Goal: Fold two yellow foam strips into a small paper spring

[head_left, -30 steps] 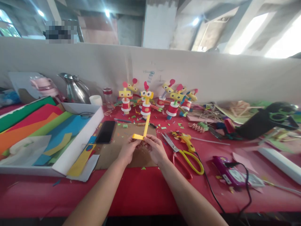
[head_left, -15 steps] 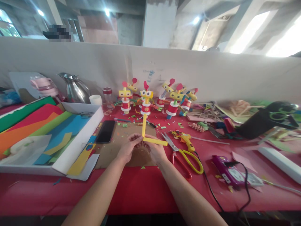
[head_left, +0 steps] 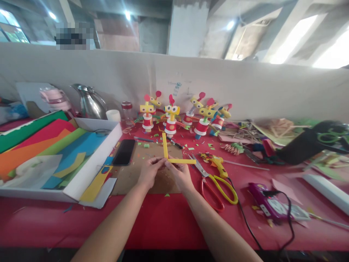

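Two yellow paper strips [head_left: 182,161] meet at a corner in an L shape, one arm pointing away from me and the other to the right. My left hand [head_left: 151,171] pinches the corner from the left. From the right, my right hand [head_left: 179,173] grips the same corner, thumb on top. Both hands are above a brown cardboard mat [head_left: 128,183]. Scissors [head_left: 215,182] with one red and one yellow handle lie right of my right hand. Behind them rests a yellow glue gun [head_left: 219,165]. Several paper-cup figures [head_left: 171,122] with yellow heads stand beyond the mat.
At left, a white box [head_left: 94,171] holds coloured paper sheets. A phone [head_left: 124,152] lies on the mat's left edge. A metal jug [head_left: 88,102], a white cup [head_left: 113,115] and a jar [head_left: 127,111] stand behind. A purple power strip [head_left: 268,203] with cords lies at right.
The upright arm of the yellow strips has tipped lower and a little left, and the other arm has swung level to the right. Both hands stay at the corner; the view has shifted slightly.
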Demonstrator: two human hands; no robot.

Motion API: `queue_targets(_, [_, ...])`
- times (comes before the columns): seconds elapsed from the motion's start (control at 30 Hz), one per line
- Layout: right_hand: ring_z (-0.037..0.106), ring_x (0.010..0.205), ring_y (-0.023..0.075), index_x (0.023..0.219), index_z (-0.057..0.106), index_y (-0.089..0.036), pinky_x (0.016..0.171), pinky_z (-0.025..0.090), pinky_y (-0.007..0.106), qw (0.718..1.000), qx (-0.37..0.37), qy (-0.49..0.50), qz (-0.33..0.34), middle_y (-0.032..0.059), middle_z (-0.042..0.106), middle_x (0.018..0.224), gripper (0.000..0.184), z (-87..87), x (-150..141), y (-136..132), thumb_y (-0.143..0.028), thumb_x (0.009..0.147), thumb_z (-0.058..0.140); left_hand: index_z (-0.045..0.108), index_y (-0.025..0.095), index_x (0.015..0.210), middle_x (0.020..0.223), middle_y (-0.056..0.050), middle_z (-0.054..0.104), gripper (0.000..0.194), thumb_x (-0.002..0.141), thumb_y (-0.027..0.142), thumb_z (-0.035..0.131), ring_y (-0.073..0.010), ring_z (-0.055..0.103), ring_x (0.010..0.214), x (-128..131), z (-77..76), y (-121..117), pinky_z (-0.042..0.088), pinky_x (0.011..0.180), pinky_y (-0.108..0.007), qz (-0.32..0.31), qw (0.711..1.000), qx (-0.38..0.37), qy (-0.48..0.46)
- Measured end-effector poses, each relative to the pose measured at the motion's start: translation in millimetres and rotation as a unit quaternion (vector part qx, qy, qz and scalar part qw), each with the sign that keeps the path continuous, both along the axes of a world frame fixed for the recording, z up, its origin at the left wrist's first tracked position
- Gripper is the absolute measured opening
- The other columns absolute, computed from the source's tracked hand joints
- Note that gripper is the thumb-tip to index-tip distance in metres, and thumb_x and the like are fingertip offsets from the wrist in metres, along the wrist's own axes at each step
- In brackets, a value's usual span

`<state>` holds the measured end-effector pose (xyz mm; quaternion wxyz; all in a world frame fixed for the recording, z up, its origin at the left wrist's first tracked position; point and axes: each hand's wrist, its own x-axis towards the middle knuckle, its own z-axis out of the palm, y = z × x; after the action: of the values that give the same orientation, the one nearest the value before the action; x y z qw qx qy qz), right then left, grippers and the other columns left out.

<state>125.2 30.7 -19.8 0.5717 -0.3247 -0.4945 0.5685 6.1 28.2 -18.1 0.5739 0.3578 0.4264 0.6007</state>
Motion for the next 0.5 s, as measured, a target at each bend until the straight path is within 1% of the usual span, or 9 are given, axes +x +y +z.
queue_targets(0.1, [0.063, 0.071, 0.0178, 0.093, 0.072, -0.018, 0.072, 0.052, 0.032, 0.998, -0.034, 0.03, -0.045, 0.003, 0.072, 0.078, 0.028, 0.8, -2.5, -0.3, -0.034, 0.069, 0.073, 0.073, 0.017, 0.075, 0.072, -0.002, 0.068, 0.021, 0.062, 0.032, 0.078, -0.0107, 0.059, 0.066, 3.0, -0.9, -0.8, 0.043, 0.068, -0.023, 0.0, 0.999, 0.004, -0.034])
queue_targets(0.17, [0.063, 0.067, 0.0171, 0.092, 0.073, -0.018, 0.068, 0.051, 0.03, 0.998, -0.037, 0.029, -0.052, 0.0029, 0.072, 0.074, 0.028, 0.7, -2.8, 0.3, -0.033, 0.067, 0.074, 0.073, 0.016, 0.075, 0.071, -0.002, 0.067, 0.019, 0.063, 0.031, 0.077, -0.0106, 0.058, 0.065, 3.8, 0.3, -1.5, 0.043, 0.067, -0.023, -0.007, 0.999, 0.006, -0.046])
queue_targets(0.33, [0.064, 0.073, 0.0199, 0.084, 0.074, -0.018, 0.073, 0.051, 0.033, 0.999, -0.026, -0.01, -0.046, 0.0045, 0.072, 0.078, 0.023, 0.9, -0.4, 0.9, -0.035, 0.068, 0.073, 0.072, 0.016, 0.075, 0.069, -0.002, 0.066, 0.018, 0.065, 0.031, 0.075, -0.0096, 0.056, 0.062, -0.1, 5.6, -2.2, 0.041, 0.062, -0.021, -0.043, 0.997, 0.0, -0.059])
queue_targets(0.4, [0.064, 0.075, 0.0202, 0.084, 0.074, -0.019, 0.074, 0.05, 0.034, 0.999, -0.024, -0.018, -0.043, 0.0042, 0.072, 0.078, 0.023, 0.9, 0.3, 0.4, -0.035, 0.068, 0.073, 0.071, 0.015, 0.073, 0.07, -0.002, 0.066, 0.019, 0.064, 0.031, 0.077, -0.0085, 0.054, 0.062, -1.7, 6.4, -2.0, 0.04, 0.06, -0.02, -0.044, 0.998, 0.003, -0.044])
queue_targets(0.5, [0.062, 0.072, 0.0179, 0.085, 0.072, -0.019, 0.071, 0.049, 0.03, 0.999, -0.027, -0.005, -0.043, 0.0024, 0.07, 0.075, 0.023, 0.0, 1.0, -0.2, -0.035, 0.069, 0.073, 0.07, 0.016, 0.071, 0.071, -0.001, 0.066, 0.02, 0.063, 0.032, 0.078, -0.0089, 0.055, 0.064, -1.3, 5.8, -1.4, 0.04, 0.062, -0.021, -0.032, 0.999, 0.01, -0.041])
